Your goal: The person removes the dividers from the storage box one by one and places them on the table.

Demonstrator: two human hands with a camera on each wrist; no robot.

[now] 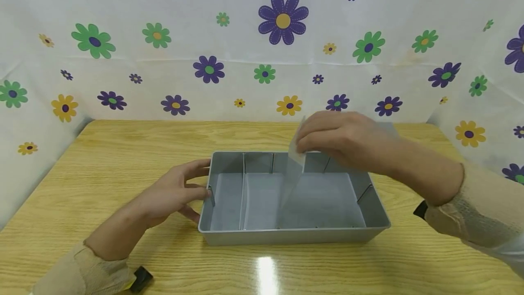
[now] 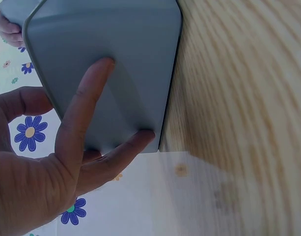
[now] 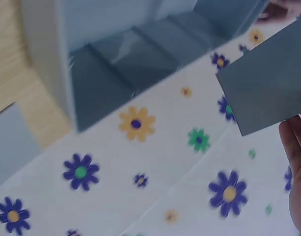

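Note:
A shallow grey plastic tray [image 1: 294, 236] stands on the table, with one upright divider [image 1: 244, 199] across its left part. Spread fingers of my left hand [image 1: 176, 190] rest against the tray's left end wall. In the left wrist view, fingertips touch the outside of that wall [image 2: 135, 59]. My right hand [image 1: 340, 135] pinches a thin, flat grey divider panel [image 1: 292, 167] by its upper part, upright over the middle of the tray. The right wrist view shows this panel [image 3: 268, 78] with fingers at its edge; its lower end blurs in the head view.
Behind my right hand, another flat grey panel [image 1: 387, 128] lies on the wooden table [image 1: 135, 144]. Thin ribs [image 1: 364, 192] line the tray's inner walls. A white cloth [image 1: 241, 40] with printed flowers hangs at the back and sides.

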